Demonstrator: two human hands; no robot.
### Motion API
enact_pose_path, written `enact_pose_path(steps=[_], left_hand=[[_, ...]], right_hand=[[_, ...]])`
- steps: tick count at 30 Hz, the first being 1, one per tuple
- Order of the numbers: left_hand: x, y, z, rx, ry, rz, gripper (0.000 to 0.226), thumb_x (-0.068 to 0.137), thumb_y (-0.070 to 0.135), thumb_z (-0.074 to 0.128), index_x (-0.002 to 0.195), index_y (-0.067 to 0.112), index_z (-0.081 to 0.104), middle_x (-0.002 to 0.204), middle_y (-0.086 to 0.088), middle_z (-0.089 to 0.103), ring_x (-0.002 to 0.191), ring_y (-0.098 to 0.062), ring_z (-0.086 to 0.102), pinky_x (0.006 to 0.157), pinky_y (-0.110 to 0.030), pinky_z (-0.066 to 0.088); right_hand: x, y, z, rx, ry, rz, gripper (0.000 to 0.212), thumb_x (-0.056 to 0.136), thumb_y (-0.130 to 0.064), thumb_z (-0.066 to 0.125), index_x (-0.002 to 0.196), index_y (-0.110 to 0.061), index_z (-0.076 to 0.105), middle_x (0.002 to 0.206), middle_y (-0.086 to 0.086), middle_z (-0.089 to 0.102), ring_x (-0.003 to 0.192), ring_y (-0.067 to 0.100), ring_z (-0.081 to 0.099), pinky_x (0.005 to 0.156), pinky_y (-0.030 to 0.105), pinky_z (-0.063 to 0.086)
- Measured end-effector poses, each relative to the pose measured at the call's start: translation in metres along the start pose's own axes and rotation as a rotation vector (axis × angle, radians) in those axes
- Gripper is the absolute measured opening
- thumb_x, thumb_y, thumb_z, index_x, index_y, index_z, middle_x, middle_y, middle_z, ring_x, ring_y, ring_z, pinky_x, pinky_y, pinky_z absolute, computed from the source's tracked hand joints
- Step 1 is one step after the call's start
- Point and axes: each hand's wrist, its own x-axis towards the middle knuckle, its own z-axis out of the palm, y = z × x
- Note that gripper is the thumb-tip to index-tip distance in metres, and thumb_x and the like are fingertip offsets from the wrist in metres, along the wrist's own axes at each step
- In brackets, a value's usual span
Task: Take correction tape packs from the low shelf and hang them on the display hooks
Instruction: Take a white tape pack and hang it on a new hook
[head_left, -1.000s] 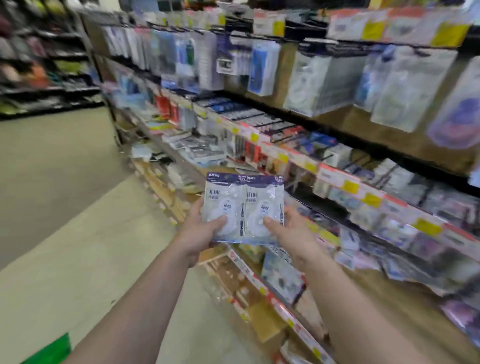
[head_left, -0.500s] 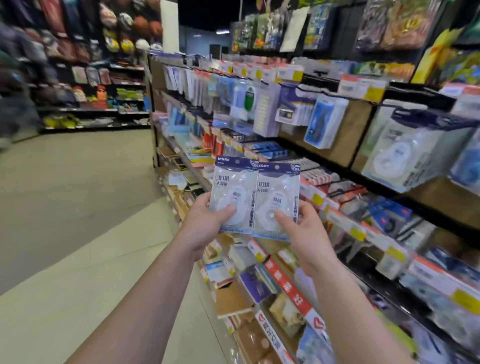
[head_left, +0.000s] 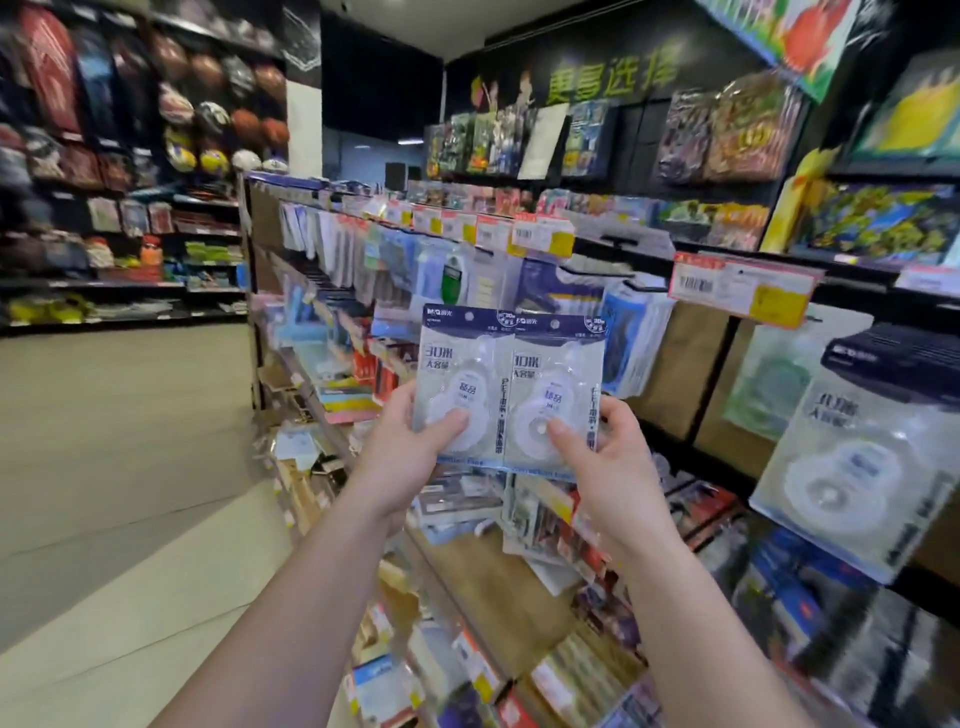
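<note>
Two clear plastic correction tape packs with dark blue header cards (head_left: 511, 387) held upright, side by side, between the hands at chest height; left hand (head_left: 410, 457) grips left pack's lower edge, thumb pressed on its front, fingers curled behind; right hand (head_left: 605, 467) grips right pack likewise; a hanging clear correction tape pack (head_left: 852, 467) well to the right of right hand.
</note>
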Motion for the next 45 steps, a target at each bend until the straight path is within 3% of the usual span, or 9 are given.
enact_pose_path(steps=[4,9,13,20,24,27,33,40,45], left_hand=[[0.034,-0.011,0.013,-0.053,-0.031,0.021,0.034,0.091,0.020,0.070,0.117,0.036,0.055,0.120,0.005,0.069,0.106,-0.018,0.069,0.082,-0.037,0.055],[0.076,-0.024,0.033,-0.125,-0.155,0.028,0.048,0.086,0.021,0.074,0.128,0.029,0.054,0.118,0.005,0.072,0.108,-0.018,0.069,0.090,-0.040,0.055],[0.108,-0.029,0.047,-0.180,-0.285,-0.008,0.075,0.070,0.043,0.086,0.133,0.020,0.052,0.125,-0.003,0.069,0.113,-0.022,0.067,0.098,-0.047,0.052],[0.150,-0.044,0.053,-0.204,-0.471,-0.026,0.042,0.082,0.034,0.079,0.118,0.029,0.058,0.111,0.004,0.075,0.105,-0.019,0.071,0.099,-0.051,0.051],[0.156,-0.044,0.051,-0.236,-0.547,-0.053,0.071,0.064,0.049,0.083,0.124,0.022,0.057,0.113,0.000,0.074,0.107,-0.023,0.070,0.100,-0.055,0.050],[0.161,-0.045,0.048,-0.254,-0.603,-0.067,0.069,0.065,0.043,0.077,0.126,0.018,0.056,0.115,-0.003,0.074,0.108,-0.023,0.069,0.101,-0.054,0.050],[0.169,-0.046,0.046,-0.245,-0.696,-0.076,0.036,0.087,0.024,0.071,0.120,0.023,0.057,0.110,-0.001,0.075,0.098,-0.016,0.072,0.074,-0.028,0.055],[0.175,-0.044,0.046,-0.225,-0.743,-0.068,0.038,0.087,0.022,0.072,0.122,0.021,0.057,0.108,0.001,0.075,0.100,-0.017,0.072,0.087,-0.040,0.057],[0.181,-0.047,0.055,-0.203,-0.746,-0.071,0.040,0.087,0.026,0.073,0.124,0.023,0.057,0.112,0.001,0.074,0.103,-0.018,0.071,0.093,-0.047,0.055]], right_hand=[[0.017,0.004,-0.004,0.025,0.064,-0.011,0.024,0.094,-0.017,0.065,0.108,-0.034,0.053,0.106,-0.006,0.073,0.094,0.006,0.071,0.075,0.020,0.058],[0.034,0.009,-0.010,-0.075,0.211,-0.034,0.027,0.093,-0.021,0.067,0.111,-0.034,0.053,0.103,-0.011,0.074,0.095,0.005,0.070,0.088,0.037,0.057],[0.047,0.007,-0.007,-0.122,0.353,-0.036,0.030,0.092,-0.021,0.069,0.116,-0.030,0.053,0.101,-0.012,0.075,0.093,0.007,0.072,0.088,0.041,0.057],[0.059,0.006,0.010,-0.190,0.567,-0.008,0.044,0.090,-0.028,0.070,0.129,-0.027,0.049,0.107,-0.010,0.074,0.096,0.008,0.071,0.091,0.045,0.056],[0.062,0.006,0.018,-0.226,0.645,-0.018,0.040,0.090,-0.026,0.070,0.125,-0.028,0.051,0.106,-0.011,0.074,0.095,0.006,0.071,0.089,0.040,0.057],[0.064,0.005,0.023,-0.232,0.700,-0.021,0.037,0.090,-0.024,0.070,0.122,-0.029,0.052,0.107,-0.009,0.074,0.096,0.007,0.071,0.088,0.037,0.056],[0.067,0.005,0.027,-0.247,0.763,0.025,0.043,0.090,-0.029,0.070,0.128,-0.027,0.050,0.105,-0.006,0.074,0.092,0.005,0.072,0.080,0.028,0.056],[0.068,0.018,0.026,-0.353,0.797,0.167,0.030,0.089,-0.051,0.064,0.101,-0.024,0.066,0.090,-0.004,0.073,0.082,0.010,0.066,0.070,0.027,0.050],[0.068,0.030,0.020,-0.339,0.816,0.221,0.039,0.089,-0.053,0.064,0.099,-0.015,0.066,0.097,0.010,0.073,0.080,0.009,0.069,0.085,0.043,0.054]])
